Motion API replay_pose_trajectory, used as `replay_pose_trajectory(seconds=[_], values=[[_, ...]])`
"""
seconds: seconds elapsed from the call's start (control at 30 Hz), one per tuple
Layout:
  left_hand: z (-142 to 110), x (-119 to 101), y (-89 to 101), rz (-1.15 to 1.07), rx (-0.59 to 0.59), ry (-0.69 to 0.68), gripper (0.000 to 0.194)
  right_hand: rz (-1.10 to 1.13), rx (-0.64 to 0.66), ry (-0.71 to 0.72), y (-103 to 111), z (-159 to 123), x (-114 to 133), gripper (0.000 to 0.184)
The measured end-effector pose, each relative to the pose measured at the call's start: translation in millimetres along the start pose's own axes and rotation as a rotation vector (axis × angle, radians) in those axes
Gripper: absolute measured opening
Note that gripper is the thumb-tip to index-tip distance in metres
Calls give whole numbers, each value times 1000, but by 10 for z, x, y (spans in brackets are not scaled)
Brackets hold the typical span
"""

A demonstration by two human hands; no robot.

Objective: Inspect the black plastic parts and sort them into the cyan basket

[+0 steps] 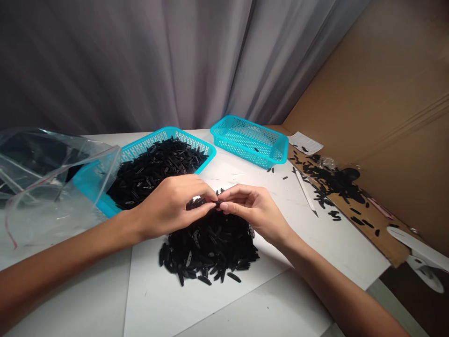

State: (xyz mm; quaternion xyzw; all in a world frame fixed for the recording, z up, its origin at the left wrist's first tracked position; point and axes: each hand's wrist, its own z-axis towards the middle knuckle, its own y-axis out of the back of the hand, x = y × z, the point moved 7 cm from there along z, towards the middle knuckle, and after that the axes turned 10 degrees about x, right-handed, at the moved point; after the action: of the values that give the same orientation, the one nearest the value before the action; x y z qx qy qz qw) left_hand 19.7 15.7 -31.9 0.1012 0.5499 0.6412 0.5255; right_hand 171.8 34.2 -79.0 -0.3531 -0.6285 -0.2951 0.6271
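My left hand (177, 201) and my right hand (250, 206) meet above a heap of small black clips (213, 250) on a white sheet. Thumb and fingertips of both hands pinch one small dark piece, seemingly a black clip (218, 203), mostly covered by the fingers. The heap's pieces are narrow and elongated; a few show a metal strip with holes. Just beyond my left hand, a blue perforated basket (209, 157) is piled with more of these clips (164, 164).
Farther back stands a second blue basket (231, 149) with a dark piece in it. A clear plastic bag (59, 187) lies at the left. To the right are a white pencil-like stick (304, 189), scattered black pieces (336, 182) on cardboard, and white-handled scissors (424, 271) near the edge.
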Motion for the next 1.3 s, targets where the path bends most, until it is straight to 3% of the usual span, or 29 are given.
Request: replay_pose_trajectory(seconds=[0.43, 0.87, 1.1, 1.3], values=[[-3, -16, 29, 19, -34, -21, 6, 61, 15, -67, -3, 1, -71, 18], [-1, -1, 33, -34, -47, -9, 2, 278, 84, -183, -59, -2, -197, 23], [-4, 6, 20, -8, -38, 18, 6, 154, 18, -99, -31, -1, -127, 23], [-2, 37, -33, 12, 30, 56, 12, 161, 43, -95, -52, 4, -179, 26]])
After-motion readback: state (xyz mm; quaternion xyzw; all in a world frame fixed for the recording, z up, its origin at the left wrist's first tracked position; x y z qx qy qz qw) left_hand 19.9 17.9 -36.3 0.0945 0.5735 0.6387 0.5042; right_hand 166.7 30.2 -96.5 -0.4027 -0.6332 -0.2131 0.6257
